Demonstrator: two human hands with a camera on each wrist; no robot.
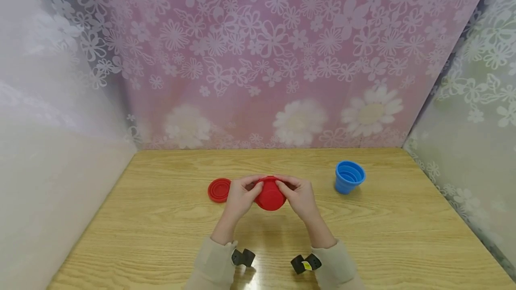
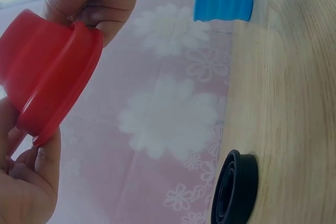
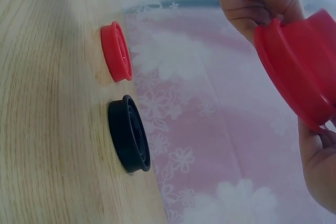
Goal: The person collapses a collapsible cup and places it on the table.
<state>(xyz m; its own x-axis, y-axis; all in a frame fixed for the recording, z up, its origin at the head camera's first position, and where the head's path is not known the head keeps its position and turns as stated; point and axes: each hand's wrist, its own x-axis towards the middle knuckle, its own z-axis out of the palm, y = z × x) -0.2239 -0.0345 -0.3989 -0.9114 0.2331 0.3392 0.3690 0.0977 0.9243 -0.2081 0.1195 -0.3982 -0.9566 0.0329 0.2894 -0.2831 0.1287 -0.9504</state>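
Observation:
Between my left hand (image 1: 240, 197) and my right hand (image 1: 300, 196), a red collapsible cup (image 1: 271, 198) is held above the table. Both hands pinch it by its wide rim from opposite sides, thumbs on the side toward me. Its base faces back toward the head camera, and the stepped wall stands out in the left wrist view. A second red collapsible cup (image 1: 217, 191), folded flat, lies left of my left hand. A folded black collapsible cup (image 3: 126, 136) lies on the table beyond the hands; they hide it in the head view.
A blue collapsible cup (image 1: 349, 177), extended and upright, stands to the right on the wooden table (image 1: 161, 236). A pink flowered curtain (image 1: 258, 79) hangs at the table's back edge, with pale sheets at both sides.

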